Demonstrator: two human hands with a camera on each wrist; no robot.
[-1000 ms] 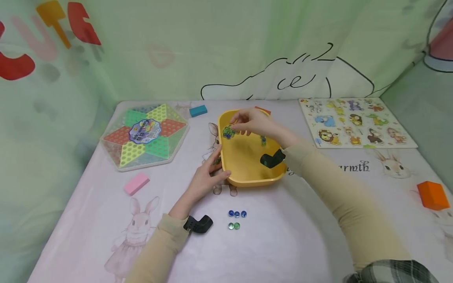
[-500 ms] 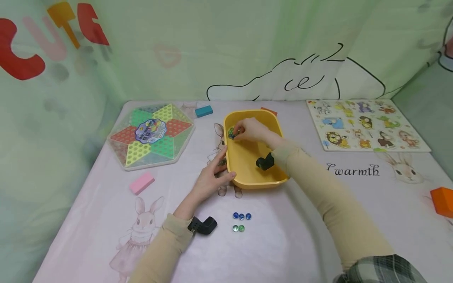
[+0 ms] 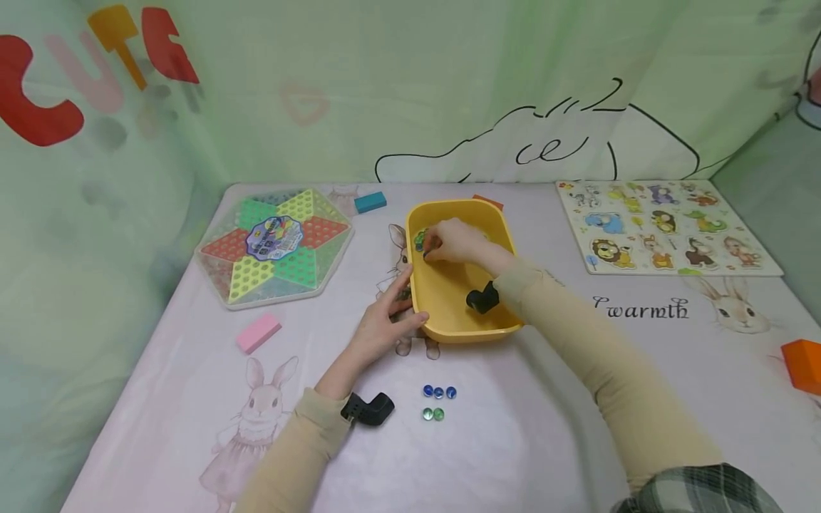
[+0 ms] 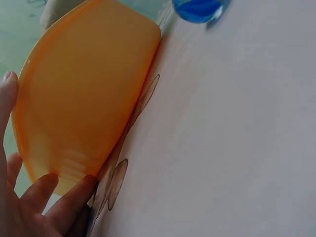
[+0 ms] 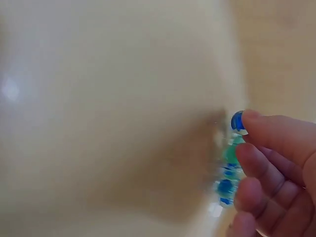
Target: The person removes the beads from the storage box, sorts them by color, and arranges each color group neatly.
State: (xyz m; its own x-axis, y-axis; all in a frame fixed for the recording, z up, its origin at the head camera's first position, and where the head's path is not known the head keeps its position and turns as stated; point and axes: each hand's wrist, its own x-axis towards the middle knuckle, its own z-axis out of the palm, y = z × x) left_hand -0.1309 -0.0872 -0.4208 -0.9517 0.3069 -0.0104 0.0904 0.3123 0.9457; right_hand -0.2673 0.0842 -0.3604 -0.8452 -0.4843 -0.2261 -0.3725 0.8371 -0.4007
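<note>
A yellow plastic tub [image 3: 449,313] stands mid-table. My left hand [image 3: 378,331] holds its near left side, the thumb at the rim and the other fingers against the outer wall, as the left wrist view shows. Inside the tub my right hand [image 3: 458,242] pinches a blue marble [image 5: 238,122] at the tip of the thumb. A cluster of green and blue glass marbles [image 3: 420,239] lies by the tub's left wall, partly hidden by that hand. On the cloth in front, three blue marbles [image 3: 439,392] form a row above two green marbles [image 3: 432,414].
A Chinese checkers board [image 3: 276,249] lies at the left, with a pink block [image 3: 259,333] before it and a teal block [image 3: 370,202] behind. An animal puzzle board [image 3: 667,228] is at the back right. An orange block [image 3: 802,365] stands far right; a red block [image 3: 489,201] shows behind the tub.
My right hand has gone lower into the tub toward the marbles and now has a blue one in its fingers. The left hand has kept its hold; the head view has shifted slightly.
</note>
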